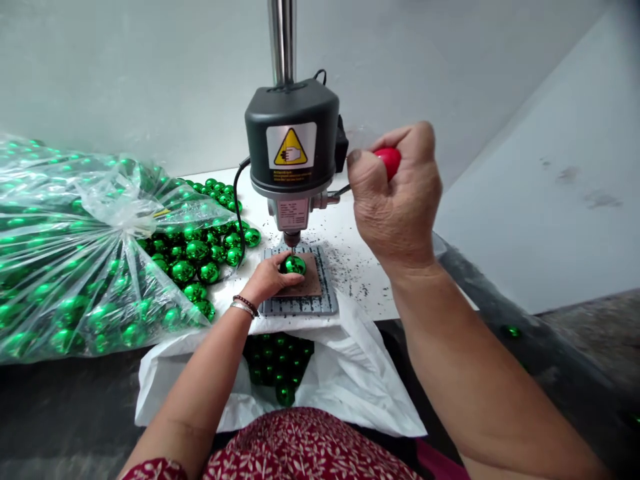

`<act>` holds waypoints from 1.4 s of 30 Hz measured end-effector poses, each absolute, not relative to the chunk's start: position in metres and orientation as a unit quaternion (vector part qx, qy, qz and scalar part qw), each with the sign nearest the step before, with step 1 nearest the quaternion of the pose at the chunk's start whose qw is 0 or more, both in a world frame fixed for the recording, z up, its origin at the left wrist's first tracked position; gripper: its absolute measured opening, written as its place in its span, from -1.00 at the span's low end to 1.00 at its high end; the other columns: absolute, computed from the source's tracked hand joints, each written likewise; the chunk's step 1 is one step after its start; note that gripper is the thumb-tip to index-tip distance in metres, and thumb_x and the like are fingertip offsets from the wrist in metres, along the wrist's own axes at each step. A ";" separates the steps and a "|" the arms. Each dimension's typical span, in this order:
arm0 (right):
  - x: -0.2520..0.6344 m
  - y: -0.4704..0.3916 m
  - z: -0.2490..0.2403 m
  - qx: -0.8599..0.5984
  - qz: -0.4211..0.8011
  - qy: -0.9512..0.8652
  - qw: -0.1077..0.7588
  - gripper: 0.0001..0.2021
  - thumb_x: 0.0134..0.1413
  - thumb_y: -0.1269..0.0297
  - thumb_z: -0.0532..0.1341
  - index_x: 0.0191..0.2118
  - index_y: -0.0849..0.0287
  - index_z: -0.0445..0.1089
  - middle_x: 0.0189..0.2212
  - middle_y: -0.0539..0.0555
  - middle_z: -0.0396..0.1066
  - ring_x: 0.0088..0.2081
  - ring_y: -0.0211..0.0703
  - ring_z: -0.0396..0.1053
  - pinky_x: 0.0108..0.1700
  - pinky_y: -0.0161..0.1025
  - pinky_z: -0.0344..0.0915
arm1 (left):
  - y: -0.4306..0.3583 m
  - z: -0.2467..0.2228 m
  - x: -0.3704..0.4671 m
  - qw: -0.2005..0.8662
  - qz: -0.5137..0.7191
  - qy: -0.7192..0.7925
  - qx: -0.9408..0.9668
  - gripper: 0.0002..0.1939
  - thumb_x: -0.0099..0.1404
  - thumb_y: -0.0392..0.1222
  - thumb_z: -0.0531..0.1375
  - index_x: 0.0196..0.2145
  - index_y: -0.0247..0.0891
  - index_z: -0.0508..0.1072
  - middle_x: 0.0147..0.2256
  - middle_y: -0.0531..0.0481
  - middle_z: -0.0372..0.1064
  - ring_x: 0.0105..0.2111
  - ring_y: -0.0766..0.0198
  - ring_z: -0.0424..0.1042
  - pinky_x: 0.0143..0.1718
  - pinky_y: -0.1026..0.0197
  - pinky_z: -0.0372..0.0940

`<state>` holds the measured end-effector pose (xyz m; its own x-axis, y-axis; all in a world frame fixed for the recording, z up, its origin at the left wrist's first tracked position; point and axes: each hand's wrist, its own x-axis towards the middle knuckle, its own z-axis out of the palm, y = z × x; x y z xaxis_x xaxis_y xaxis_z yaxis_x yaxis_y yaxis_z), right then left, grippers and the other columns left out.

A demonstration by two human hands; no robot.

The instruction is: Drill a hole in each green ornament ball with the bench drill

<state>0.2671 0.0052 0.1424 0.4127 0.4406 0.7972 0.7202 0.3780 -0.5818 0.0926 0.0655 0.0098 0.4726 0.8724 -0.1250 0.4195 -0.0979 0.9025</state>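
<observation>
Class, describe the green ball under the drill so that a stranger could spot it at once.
Find the black drill head with its yellow warning triangle. Directly below, over the brown board, is a shiny green ball. Similar balls lie heaped in and beside the clear bag, but only this one is held by the left hand.

Shiny green balls (197, 250) all over the left, black-and-grey drill (295, 107) up top with a yellow warning triangle (291, 148), red knob (390, 162) right of centre, maroon shirt (300, 447) with pale leaf print at the bottom.
</observation>
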 end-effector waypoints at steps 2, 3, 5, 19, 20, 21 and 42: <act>0.266 0.004 0.142 -0.549 -0.121 -0.525 0.639 -0.76 0.24 0.07 0.16 -0.27 0.13 0.19 -0.40 -0.07 0.25 -0.39 -0.41 0.20 -0.22 -0.28 0.35 | 0.064 0.010 0.093 0.487 0.229 0.458 0.707 -0.42 -0.03 -0.13 0.44 -0.01 -0.31 0.58 -0.31 0.03 0.52 -0.23 0.16 0.45 -0.05 0.15 0.36; 0.266 0.004 0.141 -0.550 -0.126 -0.523 0.639 -0.76 0.24 0.07 0.16 -0.27 0.14 0.20 -0.40 -0.08 0.25 -0.40 -0.41 0.19 -0.24 -0.28 0.34 | 0.063 0.010 0.093 0.486 0.227 0.458 0.708 -0.44 -0.02 -0.13 0.44 -0.02 -0.30 0.58 -0.30 0.03 0.51 -0.24 0.16 0.45 -0.06 0.15 0.35; 0.265 0.005 0.141 -0.552 -0.139 -0.517 0.639 -0.76 0.23 0.08 0.17 -0.27 0.14 0.21 -0.41 -0.08 0.25 -0.41 -0.42 0.18 -0.26 -0.29 0.31 | 0.063 0.009 0.093 0.475 0.231 0.461 0.713 -0.49 0.00 -0.11 0.42 -0.06 -0.28 0.59 -0.28 0.02 0.51 -0.22 0.14 0.44 -0.06 0.14 0.35; 0.265 0.006 0.143 -0.553 -0.110 -0.527 0.636 -0.84 0.26 0.24 0.13 -0.27 0.21 0.16 -0.37 -0.10 0.08 -0.33 -0.49 0.09 -0.07 -0.35 0.24 | 0.086 0.013 0.084 0.461 0.161 0.465 0.739 -0.55 0.14 0.01 0.29 -0.07 -0.29 0.55 -0.35 0.04 0.48 -0.37 0.26 0.37 -0.25 0.23 0.31; 0.265 0.006 0.143 -0.555 -0.096 -0.531 0.634 -0.85 0.27 0.25 0.12 -0.26 0.21 0.14 -0.36 -0.10 0.06 -0.33 -0.50 0.08 -0.04 -0.35 0.23 | 0.086 0.013 0.084 0.454 0.169 0.463 0.742 -0.52 0.13 0.00 0.30 -0.03 -0.28 0.54 -0.31 0.04 0.50 -0.34 0.26 0.38 -0.23 0.24 0.32; 0.265 0.007 0.144 -0.556 -0.084 -0.532 0.633 -0.85 0.28 0.27 0.12 -0.26 0.20 0.13 -0.36 -0.10 0.05 -0.33 -0.50 0.08 -0.03 -0.36 0.23 | 0.086 0.013 0.083 0.451 0.175 0.461 0.744 -0.49 0.12 -0.02 0.32 0.00 -0.26 0.53 -0.27 0.04 0.51 -0.32 0.27 0.39 -0.22 0.24 0.32; 0.261 0.003 0.151 -0.570 -0.054 -0.531 0.625 -0.81 0.25 0.31 0.17 -0.28 0.18 0.08 -0.39 -0.12 0.08 -0.36 -0.51 0.07 -0.15 -0.42 0.15 | 0.072 0.005 0.087 0.437 0.194 0.464 0.746 -0.18 0.02 -0.17 0.43 0.25 -0.33 0.43 -0.01 -0.12 0.56 -0.04 0.06 0.52 0.17 0.01 0.33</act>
<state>0.2612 0.0031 0.1515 0.4313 0.5380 0.7242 0.6722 0.3438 -0.6557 0.0871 0.0724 0.0048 0.4938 0.8616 -0.1172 0.5232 -0.1868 0.8315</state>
